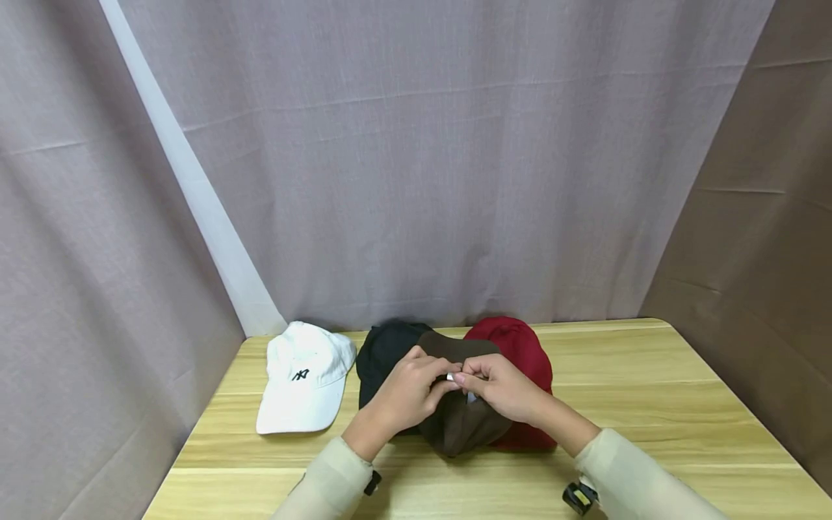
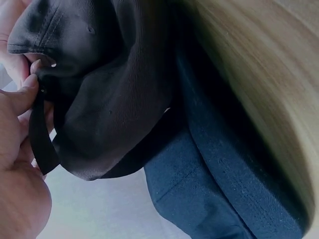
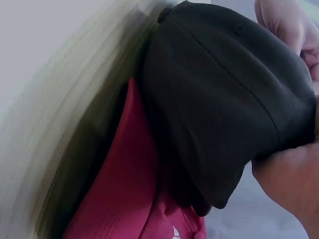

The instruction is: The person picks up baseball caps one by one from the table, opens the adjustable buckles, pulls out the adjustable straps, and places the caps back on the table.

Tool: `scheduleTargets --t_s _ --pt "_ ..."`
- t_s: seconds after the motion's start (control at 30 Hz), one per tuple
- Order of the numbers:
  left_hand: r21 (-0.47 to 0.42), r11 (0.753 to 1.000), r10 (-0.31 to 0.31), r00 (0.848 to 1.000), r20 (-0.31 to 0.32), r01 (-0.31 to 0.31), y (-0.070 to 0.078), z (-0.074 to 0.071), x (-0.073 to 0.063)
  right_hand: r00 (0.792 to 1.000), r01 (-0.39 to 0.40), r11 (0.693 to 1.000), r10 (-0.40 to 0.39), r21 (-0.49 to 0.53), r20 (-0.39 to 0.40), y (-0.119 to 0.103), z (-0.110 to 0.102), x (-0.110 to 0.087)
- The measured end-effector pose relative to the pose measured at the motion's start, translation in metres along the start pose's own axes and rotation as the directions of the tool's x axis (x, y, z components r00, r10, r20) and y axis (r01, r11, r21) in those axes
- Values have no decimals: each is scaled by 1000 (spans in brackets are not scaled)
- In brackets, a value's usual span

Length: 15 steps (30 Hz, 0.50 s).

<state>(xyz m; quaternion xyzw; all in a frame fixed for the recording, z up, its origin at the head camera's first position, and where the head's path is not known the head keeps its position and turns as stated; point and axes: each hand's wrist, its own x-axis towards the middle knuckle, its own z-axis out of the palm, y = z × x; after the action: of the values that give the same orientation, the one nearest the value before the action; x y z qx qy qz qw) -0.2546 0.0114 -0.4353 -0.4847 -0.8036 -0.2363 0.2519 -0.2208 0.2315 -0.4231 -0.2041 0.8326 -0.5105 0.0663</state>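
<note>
Both hands meet at the back opening of a dark brown cap (image 1: 461,426), held with its brim toward the far side. My left hand (image 1: 406,386) pinches the cap's back strap (image 2: 42,142), whose loose end hangs down in the left wrist view. From the other side, my right hand (image 1: 503,386) pinches at the same opening; its fingertips nearly touch the left ones. A small whitish bit shows between the fingers, too small to make out. In the right wrist view the crown hides most of the right fingers.
A black cap (image 1: 388,350) lies behind the brown one on the left, a red cap (image 1: 523,354) on the right. Farther left sits a white cap (image 1: 308,368) with a dark logo. All are on a wooden table (image 1: 637,390) with grey curtains (image 1: 416,180) behind.
</note>
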Motion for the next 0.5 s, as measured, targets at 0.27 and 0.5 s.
scheduleTargets --t_s 0.27,0.5 --pt "-38 999 -14 999 29 15 1 -1 -2 999 -15 998 12 60 43 3 -2 2" --pt "-99 994 -46 997 59 51 -1 -3 -3 997 33 996 -40 86 73 3 -4 2"
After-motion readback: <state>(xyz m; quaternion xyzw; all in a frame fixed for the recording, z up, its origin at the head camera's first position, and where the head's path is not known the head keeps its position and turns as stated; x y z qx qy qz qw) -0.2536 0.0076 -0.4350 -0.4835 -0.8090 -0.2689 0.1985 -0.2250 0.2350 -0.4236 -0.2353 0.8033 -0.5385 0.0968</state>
